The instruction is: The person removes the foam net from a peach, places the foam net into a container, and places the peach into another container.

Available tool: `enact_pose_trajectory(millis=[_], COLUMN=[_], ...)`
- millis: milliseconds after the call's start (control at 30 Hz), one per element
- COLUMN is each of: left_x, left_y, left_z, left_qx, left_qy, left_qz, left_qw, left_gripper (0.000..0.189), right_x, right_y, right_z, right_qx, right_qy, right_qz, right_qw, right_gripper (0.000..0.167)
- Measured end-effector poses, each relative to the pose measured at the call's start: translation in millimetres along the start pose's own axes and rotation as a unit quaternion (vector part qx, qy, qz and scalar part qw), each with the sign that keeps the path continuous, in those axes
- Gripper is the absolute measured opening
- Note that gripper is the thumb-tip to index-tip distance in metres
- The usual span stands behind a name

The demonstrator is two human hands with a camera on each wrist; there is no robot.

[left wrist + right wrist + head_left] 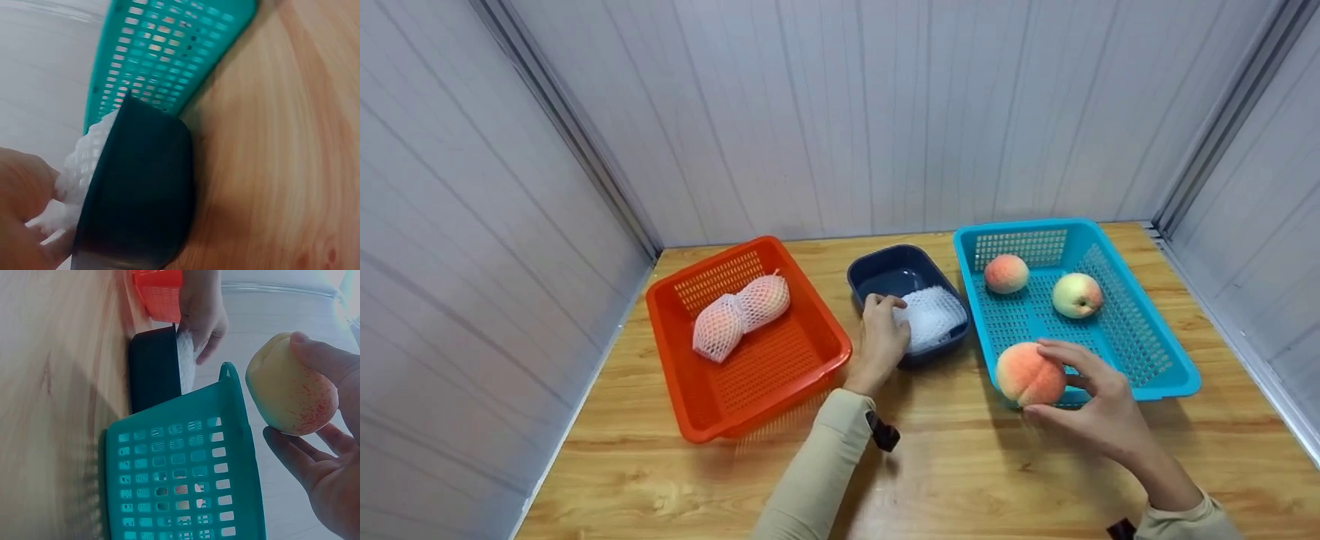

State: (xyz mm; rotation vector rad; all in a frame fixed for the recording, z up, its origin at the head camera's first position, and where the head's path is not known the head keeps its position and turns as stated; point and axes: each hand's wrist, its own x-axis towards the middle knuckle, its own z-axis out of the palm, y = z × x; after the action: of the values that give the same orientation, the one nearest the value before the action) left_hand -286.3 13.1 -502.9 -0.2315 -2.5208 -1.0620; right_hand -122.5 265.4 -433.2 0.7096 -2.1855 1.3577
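My right hand (1099, 401) grips a pink and yellow peach (1030, 374) between thumb and fingers, over the near left corner of the blue basket (1166, 360). In the right wrist view the held peach (289, 385) is above the basket's rim. Two more peaches lie inside: a pink one (1006, 274) and a paler one (1077, 295). At the dark blue bowl (889, 281), my left hand (881, 337) pinches white foam netting (934, 319). Its fingertips are partly hidden by the netting in the left wrist view.
A red-orange basket (780, 371) stands to the left, holding two peaches in pink foam nets (718, 328) (765, 297). The bowl sits between both baskets on the wooden table (952, 480). Pale panel walls (825, 120) enclose the back and sides.
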Motion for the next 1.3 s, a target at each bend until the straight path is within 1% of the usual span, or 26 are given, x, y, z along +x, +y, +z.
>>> enact_pose_trajectory(millis=[67,133,200,267,333,400,467,567,667,733,800,900,967,1000,1033,1067,1100,1133,1200,1233,1300], left_x=[-1.1,-1.5,-1.8,-1.9,-3.2,-5.5,-7.9,-11.1,-12.6,-13.4,-14.0,-16.3,-16.6,-16.5,-16.3,-16.3,-16.5,-16.7,-18.3,-19.7,-21.9], left_y=[-0.6,-1.2,-0.6,0.5,2.5,4.1,5.6,6.4,6.2,6.5,7.0,9.1,10.9,11.3,11.3,10.6,9.3,7.8,4.5,3.6,3.2], left_z=[2.3,4.4,5.4,5.8,5.1,4.1,3.4,3.6,4.8,5.3,5.3,4.8,4.3,4.5,4.6,5.3,6.6,7.4,8.6,8.9,8.6], left_qx=[0.058,0.119,0.176,0.221,0.249,0.262,0.267,0.27,0.28,0.288,0.299,0.317,0.326,0.326,0.321,0.315,0.306,0.294,0.26,0.243,0.212], left_qy=[-0.007,-0.009,-0.01,-0.008,-0.011,-0.018,-0.037,-0.091,-0.147,-0.176,-0.199,-0.233,-0.251,-0.252,-0.247,-0.237,-0.223,-0.201,-0.149,-0.124,-0.082], left_qz=[0.012,0.032,0.058,0.086,0.106,0.113,0.107,0.083,0.066,0.062,0.065,0.068,0.067,0.064,0.061,0.058,0.055,0.051,0.047,0.048,0.056], left_qw=[0.9982,0.9923,0.9826,0.9714,0.9626,0.9581,0.957,0.955,0.9464,0.9393,0.9312,0.9166,0.9092,0.9091,0.9121,0.9173,0.9239,0.9329,0.9527,0.9609,0.9722], left_gripper=[0.021,0.019,0.013,0.006,0.01,0.02,0.027,0.038,0.051,0.059,0.061,0.056,0.051,0.049,0.046,0.044,0.041,0.037,0.029,0.024,0.016], right_x=[1.4,3.6,6.5,10.8,15.6,20.7,26.8,38.1,53.3,65.5,79.6,101.9,117.9,125.7,133.0,139.8,145.4,151.1,159.1,161.7,164.6], right_y=[-1.0,-2.2,-3.9,-5.8,-8.7,-12.1,-15.5,-17.2,-8.5,1.4,12.9,27.1,37.9,43.9,50.4,57.2,65.2,73.4,90.0,98.2,113.8], right_z=[-1.6,-3.5,-6.0,-8.9,-12.4,-16.3,-20.4,-26.6,-34.0,-39.6,-45.2,-52.3,-56.2,-57.7,-59.2,-60.4,-61.4,-61.7,-60.6,-59.5,-56.6], right_qx=[-0.002,-0.007,-0.012,-0.018,-0.03,-0.046,-0.066,-0.098,-0.117,-0.13,-0.141,-0.156,-0.162,-0.166,-0.171,-0.176,-0.18,-0.183,-0.182,-0.177,-0.167], right_qy=[0.002,0.003,0.005,0.009,0.013,0.016,0.018,0.022,0.029,0.032,0.036,0.037,0.038,0.037,0.034,0.03,0.026,0.02,0.007,0.003,-0.008], right_qz=[-0.006,-0.017,-0.03,-0.047,-0.059,-0.07,-0.078,-0.083,-0.073,-0.051,-0.027,0.022,0.054,0.072,0.09,0.11,0.129,0.143,0.171,0.182,0.202], right_qw=[1.0,0.9998,0.9995,0.9987,0.9977,0.9964,0.9946,0.9914,0.99,0.9896,0.989,0.9869,0.9846,0.9828,0.9805,0.9778,0.9748,0.9724,0.9683,0.9673,0.965], right_gripper=[0.077,0.076,0.076,0.076,0.076,0.076,0.077,0.077,0.079,0.08,0.078,0.071,0.068,0.067,0.066,0.067,0.068,0.07,0.072,0.072,0.072])
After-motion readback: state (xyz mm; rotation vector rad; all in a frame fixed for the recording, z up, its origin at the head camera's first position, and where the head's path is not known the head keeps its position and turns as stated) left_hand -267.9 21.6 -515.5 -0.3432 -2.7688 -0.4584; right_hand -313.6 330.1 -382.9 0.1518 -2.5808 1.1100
